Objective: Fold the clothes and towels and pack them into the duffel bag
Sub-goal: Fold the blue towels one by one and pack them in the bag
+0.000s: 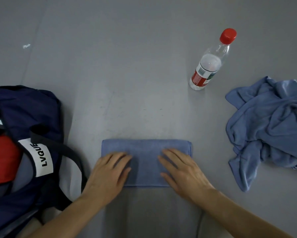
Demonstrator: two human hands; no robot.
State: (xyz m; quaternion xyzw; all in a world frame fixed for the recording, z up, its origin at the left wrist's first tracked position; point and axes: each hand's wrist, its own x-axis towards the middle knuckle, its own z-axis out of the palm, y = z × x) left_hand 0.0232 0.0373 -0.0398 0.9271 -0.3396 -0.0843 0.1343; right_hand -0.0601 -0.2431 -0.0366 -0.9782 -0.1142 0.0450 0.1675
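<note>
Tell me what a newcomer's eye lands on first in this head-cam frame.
Probably the two hands, left hand and right hand, pressed flat on a folded blue towel at bottom centre of the grey surface. Next, the red-capped water bottle standing upright at upper right, above a crumpled blue cloth at the right edge. At left lies the open navy duffel bag with something red inside.

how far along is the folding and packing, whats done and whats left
Done: a red item already lies inside the navy duffel bag. In hand: the left hand and right hand press flat on a blue towel folded into a neat rectangle, not yet packed. Left: the crumpled blue cloth on the right is unfolded, and both blue pieces have to go into the bag.
</note>
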